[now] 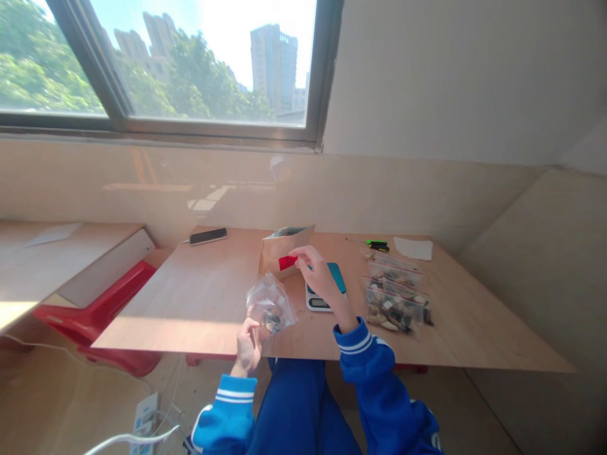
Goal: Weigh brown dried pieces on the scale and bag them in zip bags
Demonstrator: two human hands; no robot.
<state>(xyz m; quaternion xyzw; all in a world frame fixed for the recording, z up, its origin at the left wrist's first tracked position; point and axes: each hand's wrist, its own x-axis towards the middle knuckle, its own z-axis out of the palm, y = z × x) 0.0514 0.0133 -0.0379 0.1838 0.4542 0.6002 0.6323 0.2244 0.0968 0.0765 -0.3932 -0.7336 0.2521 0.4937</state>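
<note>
My left hand (248,346) is closed on the lower left side of a clear plastic bag (269,297). Small dark and tan pieces lie in the bottom of that bag, which is held over the table's front part. My right hand (317,272) has its fingertips pinched together in front of a standing brown paper bag (269,256), whose top is open. A red patch (286,262) shows right at those fingertips; whether it is part of the paper bag or held is unclear. Beneath my right hand sits a white digital scale (318,303) with a teal top, partly covered.
Several filled zip bags (391,309) are piled to the right on the wooden table (199,303). Behind them lie screwdrivers (378,244) and a white paper (413,248). A phone (208,236) rests at the back left, and a red chair (102,309) stands beside the table.
</note>
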